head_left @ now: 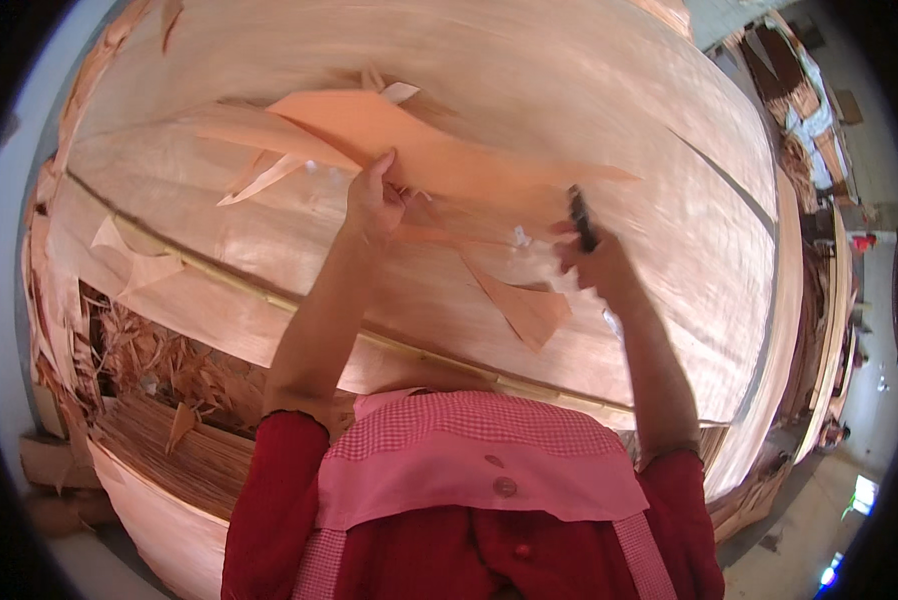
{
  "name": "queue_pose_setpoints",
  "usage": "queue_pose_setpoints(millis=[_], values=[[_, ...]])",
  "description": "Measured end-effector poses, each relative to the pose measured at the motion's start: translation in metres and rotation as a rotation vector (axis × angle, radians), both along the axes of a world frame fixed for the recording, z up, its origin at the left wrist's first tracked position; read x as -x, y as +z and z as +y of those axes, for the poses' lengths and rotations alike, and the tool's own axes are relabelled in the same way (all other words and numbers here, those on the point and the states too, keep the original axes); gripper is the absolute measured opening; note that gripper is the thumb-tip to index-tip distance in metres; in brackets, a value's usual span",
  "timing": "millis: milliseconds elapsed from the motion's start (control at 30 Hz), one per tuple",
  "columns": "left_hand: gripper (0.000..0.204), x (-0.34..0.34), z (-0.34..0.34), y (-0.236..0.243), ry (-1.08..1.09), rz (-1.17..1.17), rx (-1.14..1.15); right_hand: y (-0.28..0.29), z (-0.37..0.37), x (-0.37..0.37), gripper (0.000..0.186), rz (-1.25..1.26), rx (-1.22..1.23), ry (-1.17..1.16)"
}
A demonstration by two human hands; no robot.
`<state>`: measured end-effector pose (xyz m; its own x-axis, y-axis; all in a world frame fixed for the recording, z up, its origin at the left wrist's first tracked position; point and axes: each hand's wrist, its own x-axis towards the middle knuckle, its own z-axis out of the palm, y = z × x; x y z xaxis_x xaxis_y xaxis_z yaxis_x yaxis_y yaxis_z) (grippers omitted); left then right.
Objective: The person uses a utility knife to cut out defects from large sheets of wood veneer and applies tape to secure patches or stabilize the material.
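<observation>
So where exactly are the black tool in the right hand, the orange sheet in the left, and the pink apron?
Black tool [581,220]: head view, middle of its dark, blurred body.
Orange sheet [439,152]: head view, its broad flat middle.
Pink apron [459,472]: head view, plain band below the checks.

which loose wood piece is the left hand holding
The long orange piece, held in the left hand; the pointed scrap nearer the apron and the pale scrap far left lie unheld.
</observation>
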<state>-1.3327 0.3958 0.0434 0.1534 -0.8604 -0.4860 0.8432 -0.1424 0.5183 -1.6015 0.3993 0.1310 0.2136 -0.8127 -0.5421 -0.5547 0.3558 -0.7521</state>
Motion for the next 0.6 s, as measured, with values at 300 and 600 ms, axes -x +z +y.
queue_pose_setpoints(millis=[300, 600], values=[[0.025, 0.097, -0.037, -0.042, -0.131, -0.478, -0.251, 0.0, -0.038, 0.121, 0.025, 0.381, 0.851, -0.253], [0.023, 0.093, -0.003, -0.012, -0.39, -0.752, -0.325, -0.144, -0.077, -0.012, 0.02, -0.38, 0.068, -0.102]])
